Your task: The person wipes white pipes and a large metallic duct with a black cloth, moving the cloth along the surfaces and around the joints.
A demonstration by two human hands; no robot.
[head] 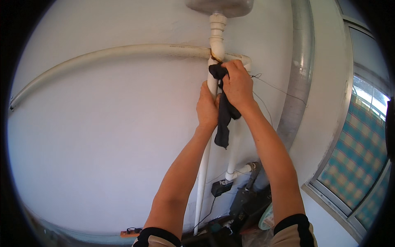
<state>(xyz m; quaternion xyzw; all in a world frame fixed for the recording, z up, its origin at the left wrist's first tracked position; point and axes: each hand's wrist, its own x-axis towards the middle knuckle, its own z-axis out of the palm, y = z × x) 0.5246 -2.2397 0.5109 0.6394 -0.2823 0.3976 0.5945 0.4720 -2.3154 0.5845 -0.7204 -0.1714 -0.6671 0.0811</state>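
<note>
My left hand (208, 106) is wrapped around a white plastic drain pipe (212, 78) that runs down the wall. Higher up, my right hand (237, 83) grips a black cloth (224, 114), whose bunched top lies against the pipe and whose rest hangs down. Just above the cloth, a white elbow fitting (217, 49) meets the pipe at a joint with brown stains (215, 58). The fitting rises to the underside of a grey basin (220, 6). My right fingertips are partly hidden by the cloth.
A long white horizontal pipe (132, 49) passes behind the joint. Thin wire (280, 90) stretches to a thick grey pipe (296, 74) at the right, beside a curtained window (355, 148). Below are a black adapter (222, 187), an orange power strip (129, 233) and dark clutter.
</note>
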